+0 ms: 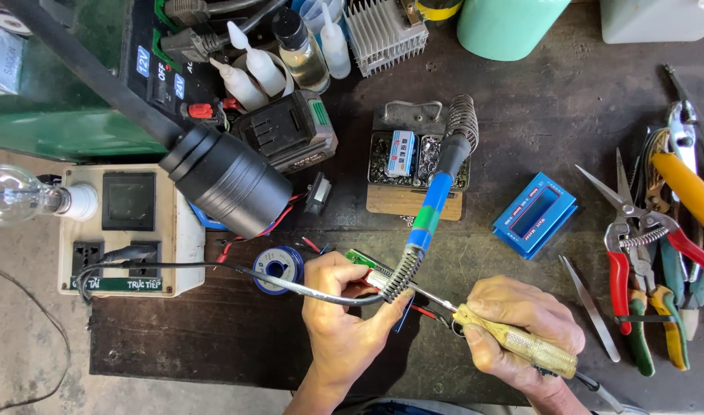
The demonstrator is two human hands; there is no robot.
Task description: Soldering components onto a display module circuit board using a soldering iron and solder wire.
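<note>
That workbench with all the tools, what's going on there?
A person is working at a cluttered bench. The left hand holds a small green circuit board with red wires. The right hand grips a yellow-handled screwdriver, its tip reaching toward the board. A soldering iron rests in its coil stand just behind. A solder spool lies beside the left hand; pliers and snips lie to the right.

Left hand [342, 307] pinches green board [365, 262] — right hand [521, 323] grips yellow-handled screwdriver [521, 344].
</note>
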